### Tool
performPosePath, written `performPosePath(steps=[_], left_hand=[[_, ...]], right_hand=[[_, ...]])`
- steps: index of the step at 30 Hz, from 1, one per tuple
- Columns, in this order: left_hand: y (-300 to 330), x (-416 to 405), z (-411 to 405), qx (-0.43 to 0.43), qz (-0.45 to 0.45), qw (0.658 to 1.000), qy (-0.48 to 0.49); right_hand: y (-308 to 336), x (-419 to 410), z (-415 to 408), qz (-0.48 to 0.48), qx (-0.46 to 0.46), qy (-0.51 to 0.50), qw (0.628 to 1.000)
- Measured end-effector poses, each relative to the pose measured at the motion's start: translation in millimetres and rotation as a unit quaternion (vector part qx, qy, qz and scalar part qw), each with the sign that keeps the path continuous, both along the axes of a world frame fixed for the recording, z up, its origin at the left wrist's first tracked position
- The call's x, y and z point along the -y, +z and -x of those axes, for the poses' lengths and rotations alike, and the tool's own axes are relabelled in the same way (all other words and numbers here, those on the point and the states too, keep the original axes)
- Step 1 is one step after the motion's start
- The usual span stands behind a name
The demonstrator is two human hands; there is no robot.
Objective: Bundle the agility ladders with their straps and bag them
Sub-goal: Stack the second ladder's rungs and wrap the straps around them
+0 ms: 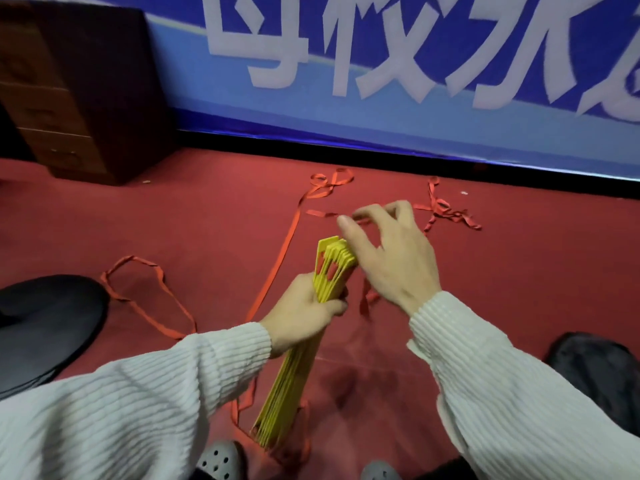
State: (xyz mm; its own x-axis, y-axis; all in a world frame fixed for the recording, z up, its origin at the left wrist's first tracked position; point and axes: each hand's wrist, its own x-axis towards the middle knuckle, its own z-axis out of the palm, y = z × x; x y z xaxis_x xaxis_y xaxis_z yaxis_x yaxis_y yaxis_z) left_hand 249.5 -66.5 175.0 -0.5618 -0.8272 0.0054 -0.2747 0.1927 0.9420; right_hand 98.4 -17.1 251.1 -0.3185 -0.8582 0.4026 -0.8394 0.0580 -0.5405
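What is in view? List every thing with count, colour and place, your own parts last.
ladder rungs: one stacked bundle, yellow, centre, upright in the left grip.
straps: loose tangled lengths, red, spread over the carpet.
carpet: one, red, floor.
banner: one, blue with white characters, back wall.
cabinet: one, dark wood, upper left.
round bag: one, black, left edge.
dark bag: one, black, right edge.
clogs: two, grey, bottom.
sleeves: two, white ribbed.
left hand: grips the rungs.
right hand: above the bundle's top, fingers loosely curled, holding nothing visible.

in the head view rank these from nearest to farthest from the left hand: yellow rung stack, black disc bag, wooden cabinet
1. yellow rung stack: gripped in the left hand itself.
2. black disc bag: on the carpet, at the left edge.
3. wooden cabinet: far back left, by the wall.
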Motion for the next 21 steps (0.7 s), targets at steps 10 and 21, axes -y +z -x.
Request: performPosePath(steps=[10,21], left_hand=[[51,-4,0,-0.111,-0.125,0.981,-0.098],[63,1,-11,0.013,0.053,0.998,-0.030]], right_hand=[[8,-5,-6,0.044,0.044,0.117,0.991],[28,-7,-11,0.071,-0.020,-0.024,0.997]])
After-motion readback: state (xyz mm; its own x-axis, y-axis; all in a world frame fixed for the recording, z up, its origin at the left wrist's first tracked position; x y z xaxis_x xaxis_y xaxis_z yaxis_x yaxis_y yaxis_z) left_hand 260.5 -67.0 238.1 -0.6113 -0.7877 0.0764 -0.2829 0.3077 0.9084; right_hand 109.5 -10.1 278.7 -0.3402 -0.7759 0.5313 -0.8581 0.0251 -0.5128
